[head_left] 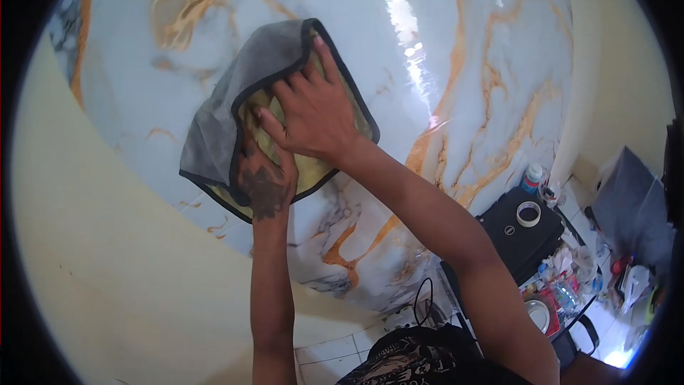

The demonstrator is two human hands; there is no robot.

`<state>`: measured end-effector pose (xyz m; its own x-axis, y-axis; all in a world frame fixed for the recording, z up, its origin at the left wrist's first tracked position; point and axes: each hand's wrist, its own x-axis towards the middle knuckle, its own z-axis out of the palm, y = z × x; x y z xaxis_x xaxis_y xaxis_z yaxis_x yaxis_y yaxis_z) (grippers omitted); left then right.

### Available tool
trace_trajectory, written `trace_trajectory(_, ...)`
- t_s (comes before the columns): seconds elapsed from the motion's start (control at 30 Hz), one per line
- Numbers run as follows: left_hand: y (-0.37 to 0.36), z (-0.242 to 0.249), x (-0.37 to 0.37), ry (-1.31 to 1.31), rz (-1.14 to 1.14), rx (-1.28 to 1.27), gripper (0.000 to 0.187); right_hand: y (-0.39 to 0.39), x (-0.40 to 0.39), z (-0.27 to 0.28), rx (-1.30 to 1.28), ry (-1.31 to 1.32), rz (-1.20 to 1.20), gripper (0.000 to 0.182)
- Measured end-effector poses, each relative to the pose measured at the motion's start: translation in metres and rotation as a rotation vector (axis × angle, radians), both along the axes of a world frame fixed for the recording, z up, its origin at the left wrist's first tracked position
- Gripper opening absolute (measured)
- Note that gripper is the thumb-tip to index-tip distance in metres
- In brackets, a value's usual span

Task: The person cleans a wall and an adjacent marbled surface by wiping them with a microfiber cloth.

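Observation:
A microfiber cloth (pixel 235 114), grey on one side and yellow-green on the other with a black border, lies folded over against a glossy marble-patterned panel (pixel 399 135). My right hand (pixel 313 110) is on the yellow-green side, its index finger stretched to the top corner and its other fingers bent at the edge of the grey flap, holding the cloth. Lower left, my left hand (pixel 265 182), dark-marked on the back, reaches under the flap. Its thumb shows, but the folded cloth hides most of its fingers; it holds the cloth too.
A cream wall (pixel 128 257) borders the panel at lower left. At lower right stand a black case (pixel 516 232) with a tape roll (pixel 528 214) on it, a bottle (pixel 532 177), cluttered small items and a grey sheet (pixel 634 207). White floor tiles (pixel 328 353) show below.

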<state>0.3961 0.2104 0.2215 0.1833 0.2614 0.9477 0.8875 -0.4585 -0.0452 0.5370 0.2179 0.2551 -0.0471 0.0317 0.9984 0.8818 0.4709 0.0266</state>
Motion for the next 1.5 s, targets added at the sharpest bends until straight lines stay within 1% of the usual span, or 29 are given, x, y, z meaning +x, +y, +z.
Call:
trace_trajectory(0.03, 0.0, 0.005, 0.009, 0.066, -0.009, 0.06, 0.073, 0.0, 0.01, -0.002, 0.002, 0.051, -0.017, 0.052)
trace_trajectory(0.1, 0.001, 0.012, 0.028, 0.105, -0.036, 0.015, 0.069, 0.005, 0.027, -0.005, -0.001, 0.11, -0.034, 0.054)
trace_trajectory(0.17, 0.003, 0.019, 0.045, 0.135, -0.061, -0.027, 0.065, 0.011, 0.045, -0.004, 0.201, 0.228, -0.089, 0.049)
trace_trajectory(0.2, 0.003, 0.022, 0.053, 0.196, -0.078, -0.015, 0.062, 0.007, 0.054, -0.009, 0.087, 0.244, -0.098, 0.049)
trace_trajectory(0.3, 0.007, 0.025, 0.078, 0.262, -0.163, 0.029, 0.058, 0.006, 0.08, -0.018, 0.101, 0.319, -0.153, 0.047)
trace_trajectory(0.37, 0.016, 0.02, 0.093, 0.29, -0.221, -0.144, 0.056, 0.008, 0.096, -0.029, 0.128, 0.35, -0.132, 0.045)
trace_trajectory(0.43, 0.017, 0.018, 0.109, 0.336, -0.28, -0.053, 0.054, 0.009, 0.108, -0.051, -0.071, 0.473, -0.237, 0.043)
trace_trajectory(0.5, 0.027, 0.005, 0.121, 0.443, -0.365, 0.173, 0.053, 0.01, 0.118, -0.077, -0.13, 0.566, -0.27, 0.043)
trace_trajectory(0.53, 0.027, -0.005, 0.126, 0.438, -0.358, 0.178, 0.053, 0.016, 0.124, -0.095, -0.101, 0.597, -0.284, 0.042)
trace_trajectory(0.6, 0.026, -0.031, 0.133, 0.472, -0.375, 0.204, 0.042, 0.017, 0.129, -0.134, -0.067, 0.634, -0.308, 0.049)
trace_trajectory(0.67, 0.034, -0.062, 0.141, 0.559, -0.448, 0.021, 0.049, 0.014, 0.128, -0.172, -0.05, 0.725, -0.274, 0.055)
trace_trajectory(0.73, 0.016, -0.087, 0.147, 0.242, -0.673, -0.688, 0.061, 0.012, 0.12, -0.211, -0.069, 0.899, -0.147, 0.057)
trace_trajectory(0.77, 0.028, -0.107, 0.149, 0.306, -0.769, -0.805, 0.061, 0.014, 0.116, -0.231, -0.063, 0.994, -0.078, 0.057)
trace_trajectory(0.8, 0.042, -0.132, 0.151, 0.534, -0.727, -0.624, 0.062, 0.011, 0.113, -0.244, -0.128, 0.996, -0.088, 0.057)
trace_trajectory(0.87, 0.071, -0.168, 0.156, 0.626, -0.829, -0.391, 0.064, 0.011, 0.113, -0.262, -0.183, 0.976, -0.074, 0.057)
trace_trajectory(0.9, 0.061, -0.147, 0.16, 0.606, -0.801, -0.37, 0.064, 0.016, 0.114, -0.266, -0.16, 0.967, -0.172, 0.058)
trace_trajectory(0.93, 0.038, -0.114, 0.164, 0.596, -0.851, -0.626, 0.063, 0.024, 0.116, -0.265, -0.138, 0.956, -0.266, 0.059)
trace_trajectory(0.97, 0.027, -0.094, 0.166, 0.57, -0.901, -0.884, 0.063, 0.028, 0.119, -0.255, -0.135, 0.929, -0.23, 0.059)
trace_trajectory(1.0, 0.037, -0.095, 0.175, 0.537, -0.882, -0.866, 0.063, 0.027, 0.126, -0.243, -0.126, 0.94, -0.255, 0.06)
trace_trajectory(1.07, 0.066, -0.101, 0.189, 0.493, -0.904, -0.464, 0.056, 0.037, 0.151, -0.228, -0.118, 0.92, -0.26, 0.062)
trace_trajectory(1.13, 0.056, -0.062, 0.179, 0.457, -0.872, -0.413, 0.051, 0.055, 0.177, -0.212, -0.086, 0.493, -0.636, 0.056)
trace_trajectory(1.17, 0.05, -0.041, 0.171, 0.453, -0.858, -0.376, 0.048, 0.055, 0.168, -0.189, -0.081, 0.464, -0.613, 0.056)
trace_trajectory(1.2, 0.052, -0.028, 0.161, 0.424, -0.843, -0.366, 0.048, 0.042, 0.156, -0.153, -0.032, 0.505, -0.498, 0.057)
trace_trajectory(1.27, 0.052, -0.011, 0.14, 0.59, -0.57, -0.091, 0.048, 0.022, 0.13, -0.1, 0.04, 0.505, -0.354, 0.057)
trace_trajectory(1.3, 0.045, -0.005, 0.126, 0.562, -0.561, -0.086, 0.048, 0.021, 0.118, -0.087, 0.041, 0.476, -0.344, 0.057)
trace_trajectory(1.37, 0.029, -0.008, 0.088, 0.296, -0.504, 0.002, 0.05, 0.016, 0.095, -0.071, 0.005, 0.376, -0.258, 0.062)
trace_trajectory(1.4, 0.027, -0.016, 0.07, 0.268, -0.502, -0.001, 0.05, 0.011, 0.08, -0.065, -0.001, 0.348, -0.256, 0.062)
trace_trajectory(1.47, 0.016, -0.036, 0.036, 0.046, -0.532, -0.204, 0.061, 0.0, 0.047, -0.058, -0.106, 0.172, -0.245, 0.06)
trace_trajectory(1.5, 0.015, -0.051, 0.024, 0.022, -0.533, -0.208, 0.061, -0.001, 0.031, -0.06, -0.113, 0.149, -0.245, 0.06)
